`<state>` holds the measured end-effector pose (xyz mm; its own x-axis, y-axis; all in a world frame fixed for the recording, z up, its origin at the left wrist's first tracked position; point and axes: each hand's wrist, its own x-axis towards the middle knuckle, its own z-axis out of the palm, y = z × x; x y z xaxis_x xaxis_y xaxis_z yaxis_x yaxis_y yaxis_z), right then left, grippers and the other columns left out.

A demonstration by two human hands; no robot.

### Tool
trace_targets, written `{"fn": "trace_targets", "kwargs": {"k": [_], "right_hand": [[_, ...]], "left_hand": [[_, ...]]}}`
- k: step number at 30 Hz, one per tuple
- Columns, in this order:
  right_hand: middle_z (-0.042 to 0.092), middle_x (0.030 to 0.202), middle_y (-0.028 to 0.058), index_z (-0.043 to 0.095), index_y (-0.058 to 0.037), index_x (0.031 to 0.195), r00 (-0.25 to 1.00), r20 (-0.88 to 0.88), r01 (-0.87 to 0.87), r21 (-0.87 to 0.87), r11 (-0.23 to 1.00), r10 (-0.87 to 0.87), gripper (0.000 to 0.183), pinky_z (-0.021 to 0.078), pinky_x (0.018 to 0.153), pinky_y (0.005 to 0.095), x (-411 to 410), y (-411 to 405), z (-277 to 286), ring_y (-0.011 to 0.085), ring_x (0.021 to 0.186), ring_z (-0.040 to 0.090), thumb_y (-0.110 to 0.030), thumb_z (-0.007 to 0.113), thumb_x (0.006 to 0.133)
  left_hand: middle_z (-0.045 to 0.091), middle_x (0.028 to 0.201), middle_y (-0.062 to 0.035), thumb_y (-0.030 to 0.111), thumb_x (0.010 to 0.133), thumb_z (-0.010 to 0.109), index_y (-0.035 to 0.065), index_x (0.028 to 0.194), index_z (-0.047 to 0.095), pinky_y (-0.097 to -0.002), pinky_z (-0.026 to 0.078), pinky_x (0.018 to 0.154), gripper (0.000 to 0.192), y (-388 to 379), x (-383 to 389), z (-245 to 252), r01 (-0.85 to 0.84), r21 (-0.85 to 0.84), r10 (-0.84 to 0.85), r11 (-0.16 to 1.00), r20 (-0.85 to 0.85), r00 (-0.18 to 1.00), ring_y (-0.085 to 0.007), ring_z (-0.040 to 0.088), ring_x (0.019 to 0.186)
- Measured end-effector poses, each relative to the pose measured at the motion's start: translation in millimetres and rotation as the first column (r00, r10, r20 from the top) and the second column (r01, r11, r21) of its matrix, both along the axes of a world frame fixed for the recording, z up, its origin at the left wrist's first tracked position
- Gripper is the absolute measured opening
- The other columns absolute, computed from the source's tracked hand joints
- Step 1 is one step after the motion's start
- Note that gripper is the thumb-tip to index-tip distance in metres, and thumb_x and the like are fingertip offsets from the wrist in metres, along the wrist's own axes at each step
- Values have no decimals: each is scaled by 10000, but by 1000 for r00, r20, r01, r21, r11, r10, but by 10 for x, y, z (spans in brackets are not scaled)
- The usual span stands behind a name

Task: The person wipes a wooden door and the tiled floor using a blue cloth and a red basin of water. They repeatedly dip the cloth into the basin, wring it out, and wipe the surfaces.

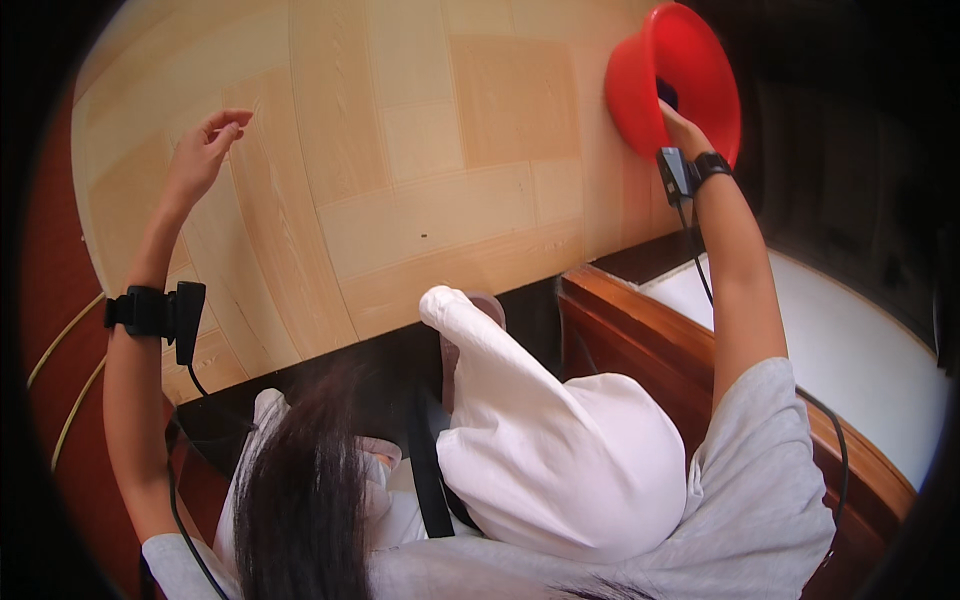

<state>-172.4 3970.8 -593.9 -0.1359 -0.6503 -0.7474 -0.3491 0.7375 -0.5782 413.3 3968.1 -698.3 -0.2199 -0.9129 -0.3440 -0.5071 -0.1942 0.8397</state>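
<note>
My left hand (204, 154) hovers at or just above the wood-patterned surface (420, 135) on its left side. Its fingers are loosely curled, the thumb is near the index finger, and nothing is seen in it. At the far right, a red plastic basin (630, 97) is tipped so that its mouth faces right. My right hand (684, 127) reaches into that mouth, and the basin's rim hides its fingers. A small dark thing (666, 91) shows inside the basin beside the hand; its kind cannot be made out.
Black devices are strapped to my left forearm (150, 311) and right wrist (709, 166), with thin cables trailing. A brown wooden furniture edge (645, 315) and a white surface (810, 337) lie at lower right. Yellow cords (64, 337) run over the red floor at left. A tiny dark speck (424, 235) lies mid-surface.
</note>
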Motion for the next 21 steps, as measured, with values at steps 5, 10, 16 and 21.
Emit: {"fn": "trace_targets", "kwargs": {"k": [5,10,16,21], "right_hand": [[485,1131,89,455,-46,1133,996,-1,-86,4,996,86,438,388,845,354,198,41,-22,196,997,456,-395,449,868],[519,1053,89,493,-42,1061,986,2,-167,1,986,167,408,416,786,356,550,122,-28,194,915,486,-395,436,863],[561,959,88,539,-36,973,960,81,-268,-4,963,267,395,450,715,358,1270,77,-306,191,817,522,-394,421,856],[556,720,21,537,-94,788,981,158,-113,13,993,110,283,433,542,275,2212,82,-711,132,614,511,-347,453,884]], "left_hand": [[621,1028,-60,175,898,459,33,1097,581,-278,437,820,273,-11,-62,80,68,-44,-67,997,11,998,-150,572,931],[621,1038,-64,152,895,456,22,1089,584,-277,439,832,266,26,-132,165,89,-32,-89,995,-3,996,-152,574,922],[630,1014,-61,139,890,463,22,1084,588,-276,448,817,259,-3,-165,160,102,-55,-103,993,-25,994,-150,579,905],[638,986,-56,134,889,469,22,1075,591,-273,455,792,249,-18,-167,162,68,-66,-73,995,-76,994,-149,584,895]]}}
